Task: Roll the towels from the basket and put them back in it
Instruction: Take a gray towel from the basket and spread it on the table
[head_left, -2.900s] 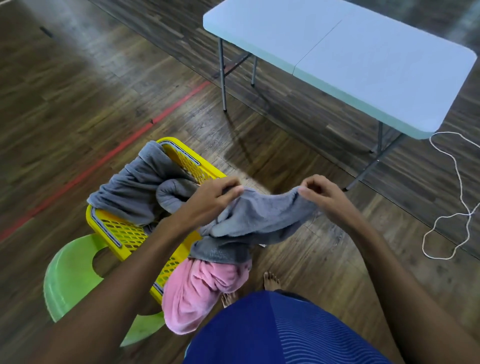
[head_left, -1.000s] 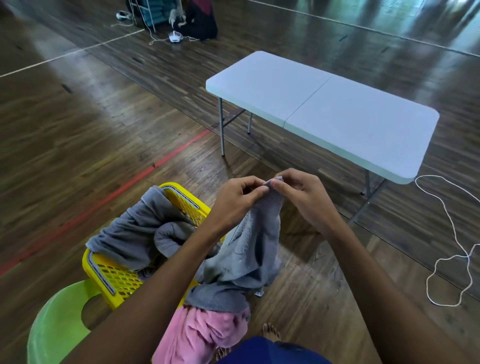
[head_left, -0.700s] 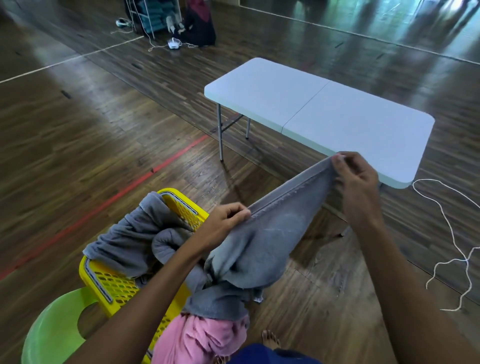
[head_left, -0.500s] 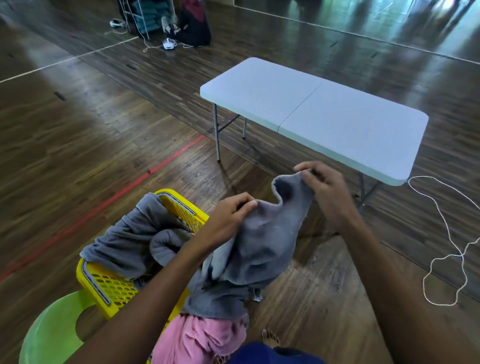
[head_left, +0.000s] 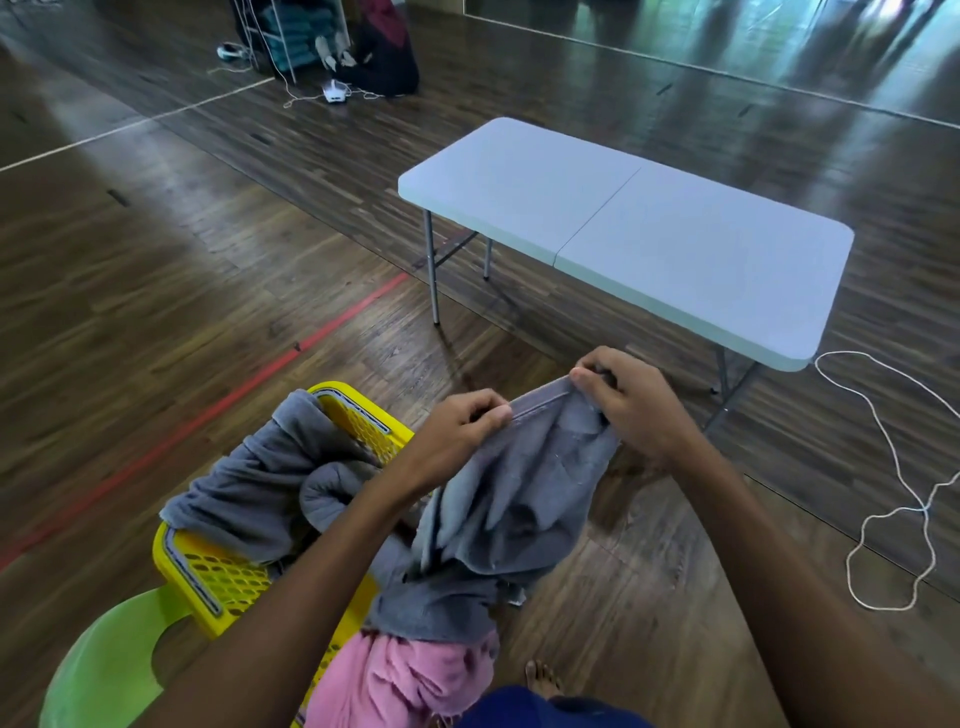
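Dark wooden floor (head_left: 156, 312) stretches across the hall, crossed by a red line (head_left: 332, 327), and a pale folding table (head_left: 675, 244) stands a little way ahead of the person. A white cord (head_left: 893, 467) lies looped on the boards off to the right, just beside the table's near leg.

From the head view, the left hand (head_left: 457, 431) and right hand (head_left: 628, 410) each pinch the top hem of a grey towel (head_left: 519, 499), fingers curled tight on the cloth, with a short stretch of edge between them. The towel hangs bunched below the hands, over the near corner of the yellow basket (head_left: 228, 577). More grey towels (head_left: 254, 483) spill over the basket's far rim, and a pink towel (head_left: 405, 675) droops over its near side. The basket sits on a green stool (head_left: 104, 665). A bare foot (head_left: 540, 675) shows near the bottom edge.
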